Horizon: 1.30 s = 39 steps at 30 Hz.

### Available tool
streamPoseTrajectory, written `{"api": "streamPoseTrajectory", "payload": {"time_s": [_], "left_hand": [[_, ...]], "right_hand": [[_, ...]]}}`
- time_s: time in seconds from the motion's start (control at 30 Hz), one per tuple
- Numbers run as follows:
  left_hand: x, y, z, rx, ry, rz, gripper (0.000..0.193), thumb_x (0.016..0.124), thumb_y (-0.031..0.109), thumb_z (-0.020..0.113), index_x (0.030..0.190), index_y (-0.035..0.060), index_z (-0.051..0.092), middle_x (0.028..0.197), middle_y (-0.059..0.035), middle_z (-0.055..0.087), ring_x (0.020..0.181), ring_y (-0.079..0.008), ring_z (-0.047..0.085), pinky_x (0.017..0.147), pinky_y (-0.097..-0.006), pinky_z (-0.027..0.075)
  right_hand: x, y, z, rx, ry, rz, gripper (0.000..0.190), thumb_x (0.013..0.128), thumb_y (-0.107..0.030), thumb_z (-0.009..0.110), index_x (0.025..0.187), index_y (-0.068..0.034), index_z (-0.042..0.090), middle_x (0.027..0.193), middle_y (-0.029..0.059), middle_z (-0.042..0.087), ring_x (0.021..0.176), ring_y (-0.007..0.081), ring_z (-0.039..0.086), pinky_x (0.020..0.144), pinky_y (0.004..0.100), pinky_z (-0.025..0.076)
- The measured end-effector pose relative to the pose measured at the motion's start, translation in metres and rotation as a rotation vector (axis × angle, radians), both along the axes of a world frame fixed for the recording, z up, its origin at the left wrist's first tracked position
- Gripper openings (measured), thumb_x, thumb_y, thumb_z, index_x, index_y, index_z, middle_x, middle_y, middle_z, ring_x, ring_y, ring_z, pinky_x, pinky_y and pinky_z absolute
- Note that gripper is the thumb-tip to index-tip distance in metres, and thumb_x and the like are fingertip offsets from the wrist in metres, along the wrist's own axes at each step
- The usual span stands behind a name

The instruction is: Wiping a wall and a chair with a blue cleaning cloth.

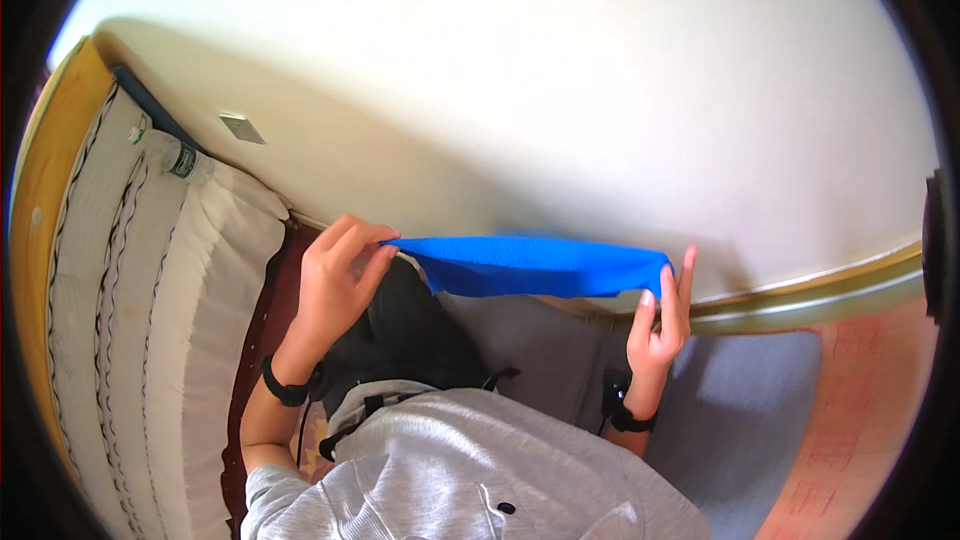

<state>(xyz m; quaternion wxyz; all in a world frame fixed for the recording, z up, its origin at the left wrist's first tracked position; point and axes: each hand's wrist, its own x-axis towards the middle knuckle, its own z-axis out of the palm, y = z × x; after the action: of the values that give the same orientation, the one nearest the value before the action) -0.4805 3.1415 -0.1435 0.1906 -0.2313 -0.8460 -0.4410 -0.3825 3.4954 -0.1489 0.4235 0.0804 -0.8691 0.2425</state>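
Note:
A piece of blue cloth [525, 266] hangs in the air between my two hands, pulled taut along its upper edge. The fingertips and thumb of my left hand [337, 277] pinch its left corner. At the other end my right hand [661, 330] holds the right corner between thumb and fingers, with one finger raised. Beneath the upper edge the fabric sags in a shallow fold. Black bands circle both wrists.
Ahead rises a white wall [525, 90] with a switch plate [241, 127]. To the left, a clear plastic bottle [187, 163] lies on white bedding [217, 255] beside a wooden board [45, 217]. A grey cushion [739, 412] is at the right.

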Motion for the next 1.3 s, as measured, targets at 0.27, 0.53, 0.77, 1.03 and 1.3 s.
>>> {"api": "streamPoseTrajectory", "payload": {"time_s": [0.27,0.53,0.77,1.03,1.3], "left_hand": [[-0.002,-0.010,0.003,0.285,-0.028,0.021,0.009,0.094,0.006,0.062,0.099,-0.0012,0.065,0.085,-0.0079,0.066,0.077,-0.0153,0.066,0.065,-0.0266,0.052],[0.001,-0.019,0.004,0.654,-0.333,0.008,0.015,0.097,0.010,0.060,0.104,-0.0019,0.063,0.087,-0.0045,0.067,0.083,-0.0089,0.061,0.075,-0.0244,0.049],[-0.002,-0.024,-0.006,0.495,-0.358,0.083,0.019,0.096,0.012,0.062,0.108,-0.0019,0.064,0.085,-0.0001,0.064,0.077,-0.0054,0.055,0.074,-0.0217,0.045],[-0.001,-0.023,-0.004,0.633,-0.398,0.008,0.022,0.092,0.003,0.064,0.114,0.0003,0.066,0.094,-0.0014,0.065,0.088,-0.0074,0.059,0.081,-0.0221,0.047],[0.006,-0.021,-0.002,0.423,-0.403,0.032,0.021,0.087,0.001,0.069,0.108,-0.0016,0.069,0.096,-0.0074,0.072,0.087,-0.0115,0.067,0.080,-0.0254,0.052]], "right_hand": [[-0.013,-0.012,0.003,0.163,0.295,0.032,0.035,0.094,0.009,0.050,0.127,0.002,0.057,0.111,0.0268,0.065,0.113,0.0518,0.057,0.088,0.0518,0.055],[-0.018,-0.025,0.004,0.207,0.254,0.037,0.048,0.085,0.015,0.051,0.129,-0.002,0.058,0.098,0.0150,0.069,0.096,0.0362,0.058,0.079,0.0440,0.049],[-0.020,-0.030,0.003,0.176,0.138,-0.009,0.043,0.078,0.015,0.057,0.117,-0.001,0.068,0.098,0.0122,0.070,0.097,0.0342,0.059,0.081,0.0425,0.050],[-0.019,-0.024,0.002,0.135,0.094,-0.027,0.034,0.078,0.007,0.066,0.109,-0.005,0.071,0.094,0.0072,0.070,0.111,0.0326,0.057,0.084,0.0405,0.051],[-0.016,-0.018,-0.013,0.042,0.177,-0.122,0.021,0.080,0.004,0.069,0.097,-0.006,0.073,0.090,0.0053,0.070,0.109,0.0318,0.058,0.082,0.0403,0.052]]}}
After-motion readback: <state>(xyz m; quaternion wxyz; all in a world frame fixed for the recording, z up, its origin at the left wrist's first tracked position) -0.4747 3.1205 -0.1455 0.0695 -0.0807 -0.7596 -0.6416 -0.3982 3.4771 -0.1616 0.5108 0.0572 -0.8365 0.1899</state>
